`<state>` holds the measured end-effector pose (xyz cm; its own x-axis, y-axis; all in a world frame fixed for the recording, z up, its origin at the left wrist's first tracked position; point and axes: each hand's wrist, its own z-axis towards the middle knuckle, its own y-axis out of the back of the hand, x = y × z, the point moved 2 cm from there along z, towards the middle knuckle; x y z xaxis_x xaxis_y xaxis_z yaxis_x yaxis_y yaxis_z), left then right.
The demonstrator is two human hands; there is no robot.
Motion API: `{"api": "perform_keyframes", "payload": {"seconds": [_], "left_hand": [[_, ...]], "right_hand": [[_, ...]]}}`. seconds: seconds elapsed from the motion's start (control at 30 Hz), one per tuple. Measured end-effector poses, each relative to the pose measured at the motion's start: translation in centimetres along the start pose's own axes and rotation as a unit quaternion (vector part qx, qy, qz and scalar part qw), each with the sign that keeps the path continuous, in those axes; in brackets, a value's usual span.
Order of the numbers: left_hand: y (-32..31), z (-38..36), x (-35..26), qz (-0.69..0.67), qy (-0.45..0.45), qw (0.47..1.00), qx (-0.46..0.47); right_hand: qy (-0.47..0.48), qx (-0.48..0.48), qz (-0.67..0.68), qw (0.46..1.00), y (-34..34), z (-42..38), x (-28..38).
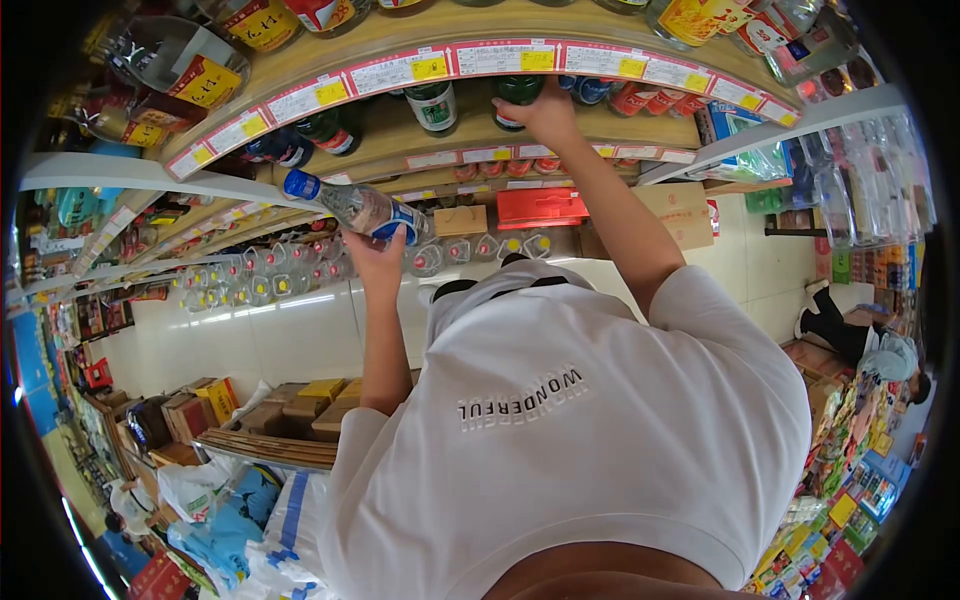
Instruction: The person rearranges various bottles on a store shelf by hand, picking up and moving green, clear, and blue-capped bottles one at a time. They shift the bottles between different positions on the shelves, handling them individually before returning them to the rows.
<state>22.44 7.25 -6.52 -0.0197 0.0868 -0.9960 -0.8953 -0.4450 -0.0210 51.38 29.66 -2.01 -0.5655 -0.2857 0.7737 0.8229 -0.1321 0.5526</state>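
Observation:
My left hand (pixel 374 262) is closed around a clear bottle (pixel 358 208) with a blue cap and a blue-and-white label. The bottle is tilted, its cap pointing up and to the left in front of the shelf. My right hand (pixel 548 112) reaches into the shelf under the upper board. Its fingers are around a dark green bottle (pixel 519 92), whose top is hidden by the price strip. Left of it on the same shelf stands another green bottle (pixel 433 108) with a white and green label.
A price-tag strip (pixel 450 66) edges the upper shelf (pixel 420 32), which carries large bottles. Red-labelled bottles (pixel 650 100) stand right of my right hand. Below are a red box (pixel 541 208), a cardboard box (pixel 672 215) and several clear jugs (pixel 428 260). Another person (pixel 850 325) is at far right.

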Motion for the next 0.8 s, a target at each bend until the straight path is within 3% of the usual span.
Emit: {"api": "perform_keyframes", "payload": {"seconds": [0.23, 0.33, 0.43, 0.53, 0.67, 0.8], "left_hand": [[-0.2, 1.7, -0.2, -0.029, 0.005, 0.999, 0.035], [0.0, 2.6, 0.2, -0.031, -0.002, 0.998, 0.055], [0.4, 3.3, 0.4, 0.0, 0.004, 0.997, 0.076], [1.0, 3.3, 0.4, 0.041, 0.025, 0.995, 0.09], [0.9, 2.9, 0.1, 0.041, 0.061, 0.99, 0.117], [1.0, 3.7, 1.3, 0.1, 0.017, 0.982, 0.16]], "right_hand": [[0.005, -0.012, 0.071, 0.997, -0.3, -0.8, 0.4], [-0.103, 0.037, 0.019, 0.994, -0.2, -1.5, 0.4], [-0.058, 0.018, 0.043, 0.997, -0.1, -3.3, 0.1], [-0.055, -0.107, -0.085, 0.989, -0.3, -8.8, 2.6], [-0.053, 0.136, 0.023, 0.989, -4.5, -15.0, 8.9], [-0.011, 0.169, 0.022, 0.985, -8.2, -14.5, 13.5]]}}
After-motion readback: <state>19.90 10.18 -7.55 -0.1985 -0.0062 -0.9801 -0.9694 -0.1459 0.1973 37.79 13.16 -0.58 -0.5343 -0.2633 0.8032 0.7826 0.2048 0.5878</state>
